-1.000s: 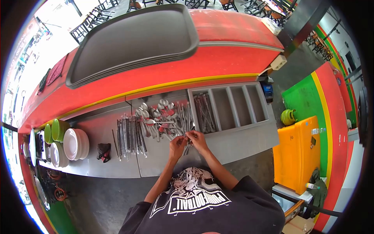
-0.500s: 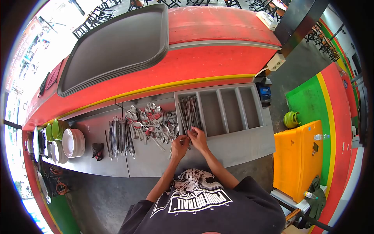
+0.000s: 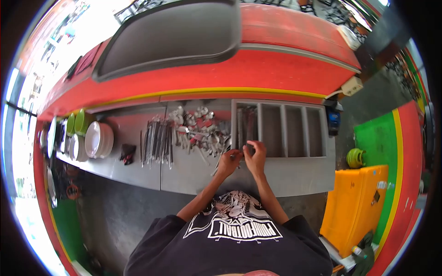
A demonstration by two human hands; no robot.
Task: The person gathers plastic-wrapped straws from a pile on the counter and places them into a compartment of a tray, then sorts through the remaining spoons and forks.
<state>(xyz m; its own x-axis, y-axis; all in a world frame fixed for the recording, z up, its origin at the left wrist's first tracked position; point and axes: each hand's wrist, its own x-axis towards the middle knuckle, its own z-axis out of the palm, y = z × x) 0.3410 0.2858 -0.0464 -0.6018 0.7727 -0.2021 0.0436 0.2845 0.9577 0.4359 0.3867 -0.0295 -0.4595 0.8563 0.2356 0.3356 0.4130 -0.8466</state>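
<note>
Both hands were found together at the near edge of the grey divided cutlery tray on the steel counter. The left hand was closed in a narrow grip around thin metal utensils, whose ends trailed out to its left; their exact kind could not be told. The right hand was touching the left hand on its right side, fingers curled over the tray's front rim at the first compartment; whether it gripped anything could not be told. Directly beyond the right hand, that first compartment held a bundle of long metal pieces; the compartments further to its right showed bare grey floors. Just beyond and to the left of the left hand lay a loose heap of spoons and forks, some with red handles. Further left of that hand lay a row of long metal sticks, then a small dark and red item, then stacked white plates and green plates. Well beyond both hands, stacked dark trays rested on the red ledge
</note>
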